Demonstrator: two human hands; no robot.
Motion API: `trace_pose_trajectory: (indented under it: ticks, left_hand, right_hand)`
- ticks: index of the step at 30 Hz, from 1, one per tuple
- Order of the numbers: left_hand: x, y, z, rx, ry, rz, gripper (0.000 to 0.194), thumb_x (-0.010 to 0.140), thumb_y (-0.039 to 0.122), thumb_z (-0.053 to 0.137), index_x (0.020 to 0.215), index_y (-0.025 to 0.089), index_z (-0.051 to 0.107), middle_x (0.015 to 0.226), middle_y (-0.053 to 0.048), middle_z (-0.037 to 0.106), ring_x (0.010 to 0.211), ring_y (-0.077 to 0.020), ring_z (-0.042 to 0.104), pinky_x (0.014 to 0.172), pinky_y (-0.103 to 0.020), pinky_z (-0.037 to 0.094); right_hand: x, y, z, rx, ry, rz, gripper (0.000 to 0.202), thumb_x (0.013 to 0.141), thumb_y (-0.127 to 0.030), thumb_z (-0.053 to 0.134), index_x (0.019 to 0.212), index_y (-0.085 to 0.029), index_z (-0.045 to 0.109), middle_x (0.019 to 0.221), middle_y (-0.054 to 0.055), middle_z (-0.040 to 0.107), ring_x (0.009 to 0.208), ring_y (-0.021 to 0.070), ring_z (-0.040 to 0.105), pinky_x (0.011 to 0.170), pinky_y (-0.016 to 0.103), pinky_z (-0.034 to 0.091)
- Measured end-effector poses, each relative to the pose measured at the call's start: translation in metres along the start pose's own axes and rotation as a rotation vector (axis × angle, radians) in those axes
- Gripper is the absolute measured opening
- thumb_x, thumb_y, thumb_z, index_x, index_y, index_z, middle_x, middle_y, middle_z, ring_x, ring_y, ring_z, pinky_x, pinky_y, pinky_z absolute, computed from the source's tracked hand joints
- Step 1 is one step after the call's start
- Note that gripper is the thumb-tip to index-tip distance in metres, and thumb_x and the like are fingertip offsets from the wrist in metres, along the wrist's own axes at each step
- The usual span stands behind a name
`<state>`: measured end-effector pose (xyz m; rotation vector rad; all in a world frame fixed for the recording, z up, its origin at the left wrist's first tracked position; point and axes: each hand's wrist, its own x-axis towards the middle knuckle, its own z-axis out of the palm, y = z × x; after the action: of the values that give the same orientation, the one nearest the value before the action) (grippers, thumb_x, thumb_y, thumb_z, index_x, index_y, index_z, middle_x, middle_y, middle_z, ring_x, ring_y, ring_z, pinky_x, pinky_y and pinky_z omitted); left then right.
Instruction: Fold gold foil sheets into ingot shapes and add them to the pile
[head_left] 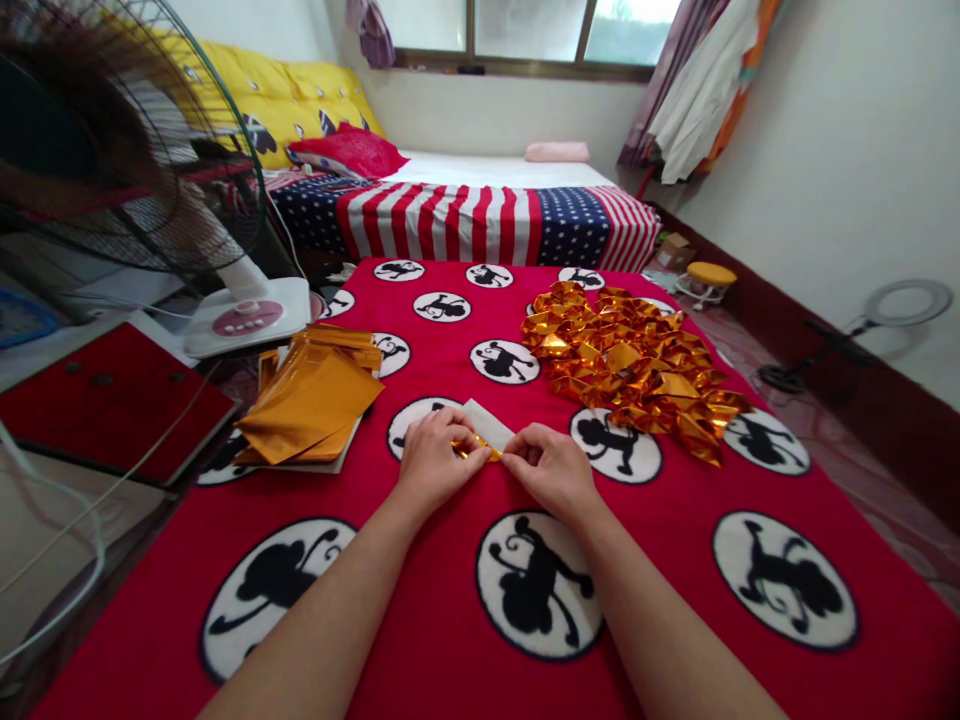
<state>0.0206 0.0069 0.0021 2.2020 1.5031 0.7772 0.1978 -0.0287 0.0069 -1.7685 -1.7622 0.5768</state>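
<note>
Both hands meet over the middle of the red cloth, pinching one sheet of gold foil paper (486, 424) whose pale back faces up. Its near edge is turned over in a narrow gold strip. My left hand (441, 452) grips that strip on the left, thumb and fingers pressed together. On the right end of the same fold, my right hand (553, 468) is closed in a pinch. Left of my hands lies a loose stack of flat gold foil sheets (307, 400). To the right and farther off is a heap of folded gold foil pieces (615, 350).
A red cloth with monkey circles (420, 640) covers the table. An electric fan (247, 300) stands close at the left, beside a dark red panel (112, 395). Beyond the table is a bed (465, 220). A yellow stool (711, 275) and a ring light (907, 300) stand at right.
</note>
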Motion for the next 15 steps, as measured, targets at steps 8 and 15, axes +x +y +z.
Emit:
trace_pose_trajectory:
  ticks: [8,15]
  left_hand:
    - [-0.0007,-0.0008,0.0013,-0.016,0.017,-0.013,0.017,0.071,0.031,0.073,0.059,0.021,0.067,0.09,-0.001,0.067,0.091,-0.0194,0.059,0.082,-0.034,0.043]
    - [0.0,-0.0008,0.0008,-0.037,0.023,-0.023,0.02,0.069,0.03,0.076,0.062,0.019,0.06,0.082,0.0,0.065,0.083,-0.0176,0.058,0.075,-0.031,0.042]
  right_hand:
    - [-0.0006,-0.0009,0.0045,-0.037,0.024,0.009,0.006,0.074,-0.029,0.067,0.07,-0.024,0.069,0.069,-0.003,0.067,0.059,0.0113,0.056,0.052,0.023,0.033]
    - [-0.0032,0.0006,0.0065,-0.028,0.026,-0.048,0.006,0.075,-0.022,0.066,0.077,-0.026,0.07,0.071,-0.003,0.065,0.062,0.0117,0.056,0.054,0.022,0.033]
